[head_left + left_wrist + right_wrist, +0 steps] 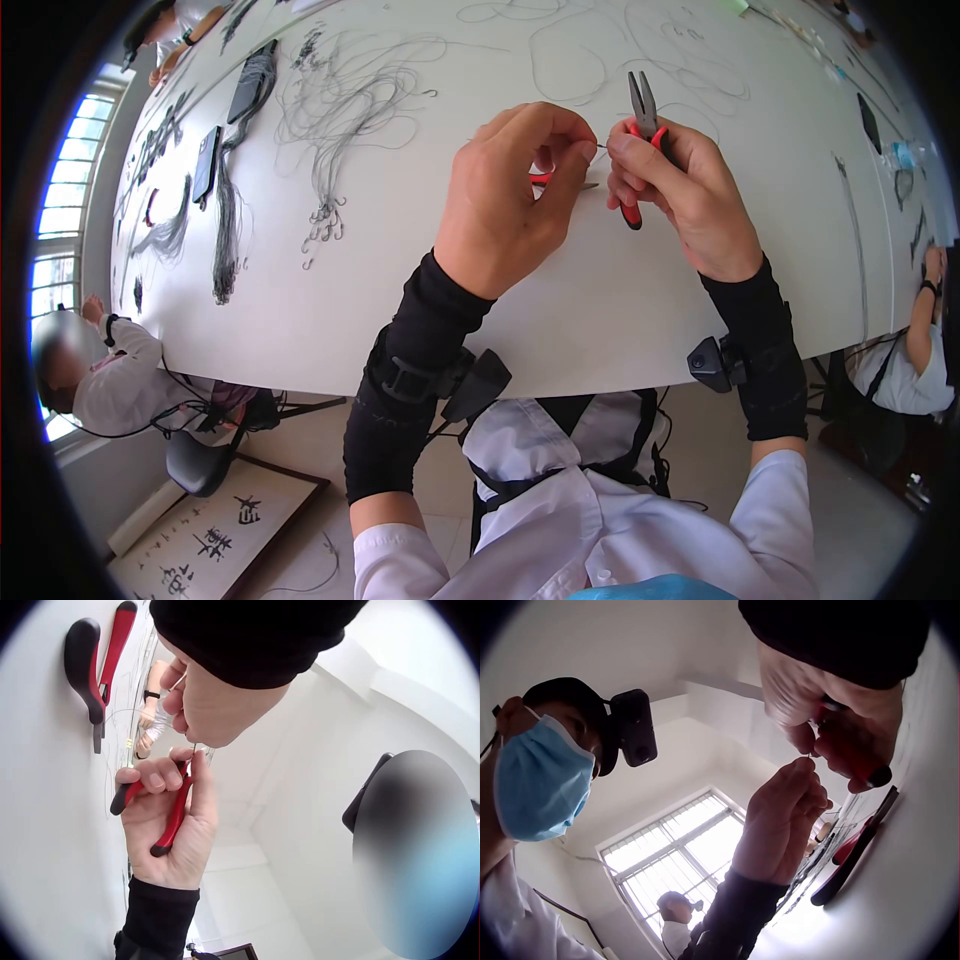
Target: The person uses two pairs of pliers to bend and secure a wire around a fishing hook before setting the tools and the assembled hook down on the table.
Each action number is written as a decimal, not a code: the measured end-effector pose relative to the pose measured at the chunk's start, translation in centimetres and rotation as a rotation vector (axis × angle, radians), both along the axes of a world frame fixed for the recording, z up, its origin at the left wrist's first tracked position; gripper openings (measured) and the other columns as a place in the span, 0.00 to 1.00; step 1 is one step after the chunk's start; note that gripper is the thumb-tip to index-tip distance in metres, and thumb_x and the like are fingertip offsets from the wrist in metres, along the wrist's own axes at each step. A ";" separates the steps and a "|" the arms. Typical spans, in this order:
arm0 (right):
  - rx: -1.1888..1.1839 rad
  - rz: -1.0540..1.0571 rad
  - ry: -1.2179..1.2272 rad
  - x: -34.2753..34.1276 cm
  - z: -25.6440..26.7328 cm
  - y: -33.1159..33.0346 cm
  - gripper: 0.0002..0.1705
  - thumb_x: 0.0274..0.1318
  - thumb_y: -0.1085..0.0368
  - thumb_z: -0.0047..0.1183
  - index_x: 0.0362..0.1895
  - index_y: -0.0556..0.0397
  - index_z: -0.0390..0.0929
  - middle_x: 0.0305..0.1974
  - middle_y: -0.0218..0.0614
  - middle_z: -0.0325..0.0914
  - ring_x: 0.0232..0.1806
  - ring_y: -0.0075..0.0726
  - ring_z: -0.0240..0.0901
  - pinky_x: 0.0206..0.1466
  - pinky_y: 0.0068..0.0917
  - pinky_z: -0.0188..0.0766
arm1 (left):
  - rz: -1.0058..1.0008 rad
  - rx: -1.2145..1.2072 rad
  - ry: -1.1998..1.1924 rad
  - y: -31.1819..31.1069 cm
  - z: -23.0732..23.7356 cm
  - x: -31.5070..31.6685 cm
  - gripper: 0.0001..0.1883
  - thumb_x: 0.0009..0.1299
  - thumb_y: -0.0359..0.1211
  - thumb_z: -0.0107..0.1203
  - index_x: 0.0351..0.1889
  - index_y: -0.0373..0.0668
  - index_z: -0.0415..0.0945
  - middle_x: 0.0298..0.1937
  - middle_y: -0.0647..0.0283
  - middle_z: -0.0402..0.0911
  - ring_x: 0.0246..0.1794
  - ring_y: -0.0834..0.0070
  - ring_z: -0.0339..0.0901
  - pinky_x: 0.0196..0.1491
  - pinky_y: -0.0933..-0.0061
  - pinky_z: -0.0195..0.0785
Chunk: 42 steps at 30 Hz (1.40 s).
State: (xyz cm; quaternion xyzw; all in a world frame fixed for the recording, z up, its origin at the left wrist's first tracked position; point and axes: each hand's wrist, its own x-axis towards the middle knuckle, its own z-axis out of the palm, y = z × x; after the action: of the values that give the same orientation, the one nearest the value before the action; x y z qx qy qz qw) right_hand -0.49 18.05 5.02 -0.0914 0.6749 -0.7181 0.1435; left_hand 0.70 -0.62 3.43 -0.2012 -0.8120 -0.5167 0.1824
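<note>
The work appears to be partway through, with a single piece being handled: the left hand (515, 195) is pinching a thin piece (601, 146) between thumb and fingertips, and the right hand (695, 195) is meeting it from the other side, its thumb and finger closing on the same spot. That piece is sitting in the gap between the two hands, above the table (600, 335), and is too small for its shape to be told. The right hand is also holding red-handled pliers (645, 100) in its palm, their jaws slightly apart and pointing away from the piece, so the tool is not being used on it. No finished result is showing at the fingertips, so this piece probably is needing more work. Hooks (323, 217) are lying at the near end of a loose tangle of line (326, 160); whether these are done or waiting, the pictures are not telling. Counting up, there are two pairs of pliers, one being held and a second pair (84, 667) lying on the table; one thin piece in the fingers; two dark phones (207, 165) lying toward the left; at least two darker bundles of line (226, 235) beside them; and many hooks, overlapping too closely for a sure number.
</note>
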 end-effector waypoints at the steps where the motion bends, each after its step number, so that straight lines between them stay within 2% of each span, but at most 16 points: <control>1: 0.002 -0.018 0.012 0.0 0.0 0.0 0.15 0.67 0.57 0.56 0.34 0.56 0.76 0.22 0.26 0.68 0.25 0.23 0.69 0.33 0.25 0.70 | 0.010 -0.036 0.013 -0.1 0.0 -0.1 0.04 0.70 0.24 0.58 0.41 0.35 0.77 0.34 0.60 0.82 0.32 0.68 0.78 0.40 0.70 0.73; 3: -0.004 -0.046 0.025 -0.1 -0.1 0.0 0.14 0.67 0.58 0.56 0.33 0.56 0.76 0.22 0.26 0.68 0.26 0.23 0.69 0.34 0.25 0.71 | 0.030 -0.109 0.040 -0.6 -0.1 -0.2 0.05 0.73 0.26 0.57 0.42 0.34 0.77 0.34 0.62 0.83 0.34 0.72 0.78 0.45 0.73 0.73; 6: -0.023 -0.067 0.032 -0.2 0.0 0.2 0.14 0.66 0.59 0.56 0.33 0.56 0.76 0.22 0.26 0.68 0.25 0.23 0.68 0.35 0.26 0.71 | 0.153 -0.175 0.035 -1.2 -0.1 -0.5 0.04 0.73 0.26 0.56 0.42 0.35 0.76 0.38 0.62 0.83 0.37 0.70 0.78 0.47 0.71 0.72; 9: -0.030 -0.065 0.031 -0.2 0.1 0.4 0.14 0.66 0.59 0.56 0.32 0.56 0.76 0.23 0.26 0.68 0.25 0.23 0.68 0.37 0.27 0.72 | 0.239 -0.130 0.148 -1.5 -0.4 -1.0 0.04 0.72 0.26 0.57 0.43 0.37 0.77 0.42 0.61 0.82 0.42 0.69 0.78 0.51 0.69 0.71; 10: -0.036 -0.064 0.025 -0.2 0.1 0.4 0.14 0.66 0.59 0.57 0.32 0.56 0.76 0.23 0.26 0.68 0.25 0.23 0.68 0.37 0.27 0.72 | 0.204 -0.078 0.141 -1.4 -0.1 -0.8 0.07 0.70 0.26 0.59 0.45 0.38 0.79 0.46 0.60 0.82 0.47 0.68 0.78 0.53 0.68 0.70; 13: -0.041 -0.056 0.017 -0.1 0.1 0.3 0.14 0.66 0.59 0.57 0.32 0.56 0.75 0.23 0.26 0.68 0.26 0.23 0.68 0.37 0.27 0.72 | 0.087 -0.142 0.253 -1.0 0.7 -0.4 0.11 0.67 0.25 0.62 0.47 0.38 0.81 0.46 0.59 0.83 0.47 0.66 0.78 0.53 0.68 0.70; 18: -0.027 -0.019 -0.011 0.0 0.2 0.2 0.15 0.65 0.58 0.57 0.30 0.55 0.75 0.23 0.25 0.68 0.26 0.23 0.68 0.36 0.26 0.71 | 0.024 -0.170 0.246 -0.5 0.5 -0.3 0.09 0.61 0.24 0.67 0.40 0.40 0.83 0.41 0.61 0.84 0.42 0.66 0.79 0.47 0.69 0.70; 21: -0.008 0.016 -0.017 0.0 0.1 0.2 0.15 0.65 0.57 0.57 0.30 0.54 0.75 0.23 0.25 0.68 0.26 0.23 0.68 0.35 0.25 0.71 | 0.010 -0.136 0.215 -0.5 0.2 -0.4 0.07 0.61 0.24 0.65 0.37 0.42 0.82 0.38 0.62 0.81 0.41 0.62 0.74 0.46 0.65 0.69; 24: -0.015 0.029 -0.024 0.1 -0.1 0.2 0.15 0.66 0.57 0.57 0.30 0.54 0.76 0.23 0.25 0.68 0.26 0.22 0.68 0.34 0.25 0.70 | -0.012 -0.135 0.186 -0.6 0.0 -0.5 0.06 0.62 0.23 0.63 0.36 0.40 0.80 0.38 0.61 0.81 0.41 0.61 0.75 0.45 0.65 0.70; 27: -0.025 0.038 -0.013 0.1 -0.3 0.3 0.15 0.67 0.56 0.57 0.32 0.54 0.77 0.23 0.25 0.69 0.26 0.21 0.68 0.33 0.24 0.68 | -0.012 -0.148 0.166 -0.5 -0.1 -0.2 0.05 0.66 0.25 0.62 0.39 0.36 0.79 0.38 0.60 0.82 0.40 0.65 0.77 0.45 0.68 0.70; 30: -0.023 0.046 0.010 0.1 -0.3 0.3 0.15 0.68 0.57 0.57 0.34 0.55 0.77 0.23 0.25 0.69 0.26 0.20 0.67 0.32 0.23 0.67 | -0.039 -0.129 0.138 -0.4 -0.3 -0.2 0.05 0.69 0.25 0.60 0.40 0.35 0.78 0.37 0.59 0.80 0.40 0.65 0.76 0.46 0.68 0.70; 33: -0.017 0.037 0.022 0.2 -0.3 0.2 0.14 0.68 0.57 0.57 0.36 0.55 0.78 0.23 0.25 0.70 0.26 0.19 0.66 0.32 0.23 0.66 | -0.069 -0.075 0.066 -0.2 -0.3 -0.1 0.05 0.66 0.22 0.56 0.39 0.37 0.78 0.37 0.57 0.80 0.41 0.59 0.75 0.45 0.63 0.71; 36: -0.005 0.033 0.039 0.2 -0.2 0.1 0.13 0.68 0.57 0.57 0.36 0.54 0.78 0.23 0.25 0.71 0.26 0.19 0.66 0.31 0.22 0.65 | -0.087 -0.071 0.022 -0.3 -0.3 -0.1 0.05 0.71 0.26 0.57 0.41 0.34 0.77 0.37 0.59 0.79 0.41 0.66 0.75 0.46 0.68 0.70; 42: 0.038 0.016 0.071 0.2 -0.2 0.2 0.13 0.67 0.57 0.58 0.37 0.54 0.79 0.23 0.25 0.72 0.26 0.19 0.68 0.31 0.21 0.66 | -0.131 0.037 -0.155 -0.7 -0.1 0.2 0.07 0.72 0.27 0.56 0.43 0.33 0.79 0.41 0.59 0.82 0.43 0.71 0.77 0.49 0.71 0.71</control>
State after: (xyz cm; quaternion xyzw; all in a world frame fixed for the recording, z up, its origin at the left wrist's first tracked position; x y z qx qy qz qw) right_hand -0.27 18.27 4.82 -0.1195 0.6923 -0.7003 0.1268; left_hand 0.86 -1.29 3.34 -0.2098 -0.7990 -0.5566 0.0884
